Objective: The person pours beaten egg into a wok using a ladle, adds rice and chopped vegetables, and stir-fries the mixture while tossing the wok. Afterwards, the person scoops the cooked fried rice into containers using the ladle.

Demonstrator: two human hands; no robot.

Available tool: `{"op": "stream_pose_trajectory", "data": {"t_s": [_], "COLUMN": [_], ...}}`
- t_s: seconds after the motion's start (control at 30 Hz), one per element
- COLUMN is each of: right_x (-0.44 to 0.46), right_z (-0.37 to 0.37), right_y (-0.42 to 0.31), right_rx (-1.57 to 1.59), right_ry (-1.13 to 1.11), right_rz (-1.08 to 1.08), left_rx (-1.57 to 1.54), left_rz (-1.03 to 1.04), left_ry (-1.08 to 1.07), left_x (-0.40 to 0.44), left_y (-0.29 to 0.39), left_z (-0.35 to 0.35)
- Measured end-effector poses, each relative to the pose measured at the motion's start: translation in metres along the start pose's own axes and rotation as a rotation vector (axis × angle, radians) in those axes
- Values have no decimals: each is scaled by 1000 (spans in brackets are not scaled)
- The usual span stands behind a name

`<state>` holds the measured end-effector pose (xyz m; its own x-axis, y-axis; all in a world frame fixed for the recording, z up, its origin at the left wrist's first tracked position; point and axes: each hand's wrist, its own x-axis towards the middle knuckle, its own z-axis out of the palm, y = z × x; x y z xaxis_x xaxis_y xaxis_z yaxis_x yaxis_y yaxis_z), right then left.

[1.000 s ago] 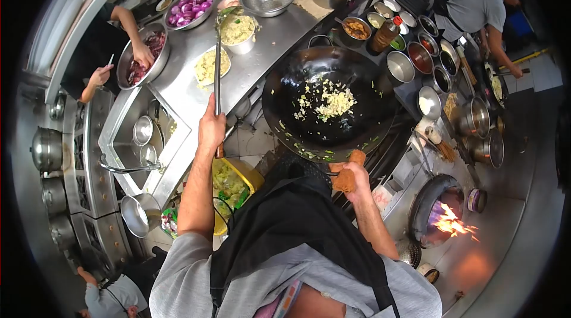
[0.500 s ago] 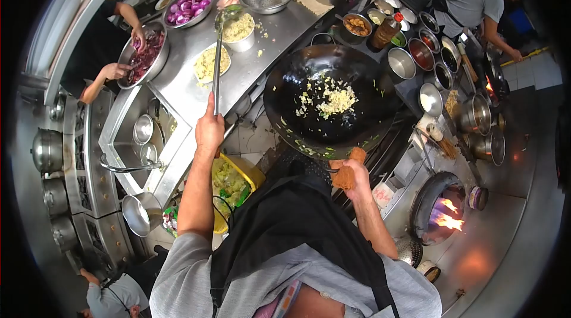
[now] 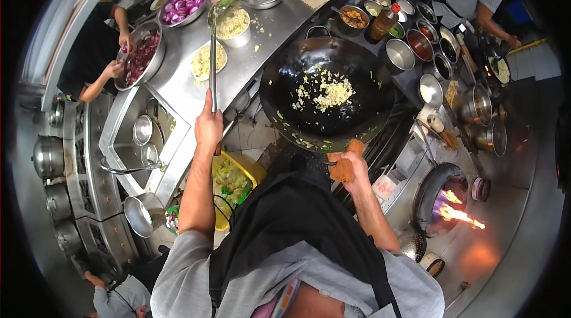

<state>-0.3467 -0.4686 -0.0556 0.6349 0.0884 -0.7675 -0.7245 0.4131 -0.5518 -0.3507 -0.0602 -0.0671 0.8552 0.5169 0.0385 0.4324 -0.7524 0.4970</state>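
Observation:
My left hand [image 3: 209,131] is closed around the handle of a long metal ladle [image 3: 213,59]. The ladle's head is at a white tub of pale chopped food [image 3: 233,25], with some green bits by it; whether it touches the food I cannot tell. Beside the tub lies a plate of similar chopped food [image 3: 209,62]. My right hand [image 3: 355,169] grips a brown cloth [image 3: 342,170] wrapped round the handle of a large black wok [image 3: 285,101]. Pale chopped pieces [image 3: 333,92] lie in the wok, with green scraps along its near side.
A lit burner [image 3: 437,199] flames at the lower right. Bowls of sauces [image 3: 420,46] and a red-capped bottle [image 3: 385,22] stand beyond the wok. Across the steel counter [image 3: 172,62], another person's hands [image 3: 113,67] work at a bowl of dark red pieces. A yellow bin [image 3: 253,170] stands below.
The wok and ladle appear slightly higher in view, both still held the same way. The other person's hands have shifted at their bowl. The burner flame reaches further right.

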Motion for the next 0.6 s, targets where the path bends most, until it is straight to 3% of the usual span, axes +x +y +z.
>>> {"op": "stream_pose_trajectory", "data": {"t_s": [0.1,0.2,0.37,0.6], "right_x": [1,6,12,-12], "right_z": [0,-1,-9,6], "right_y": [1,3,11,15], "right_rx": [-3,10,10,36], "right_ry": [9,-9,-60,-33], "right_rz": [8,14,32,18], "left_rx": [-508,-824,-1151,-1566], "left_rz": [-239,-320,-346,-350], "left_ry": [-158,-181,-226,-287], "left_x": [8,16,26,-7], "left_y": [7,20,2,12], "left_z": [-8,-20,-19,-70]}}
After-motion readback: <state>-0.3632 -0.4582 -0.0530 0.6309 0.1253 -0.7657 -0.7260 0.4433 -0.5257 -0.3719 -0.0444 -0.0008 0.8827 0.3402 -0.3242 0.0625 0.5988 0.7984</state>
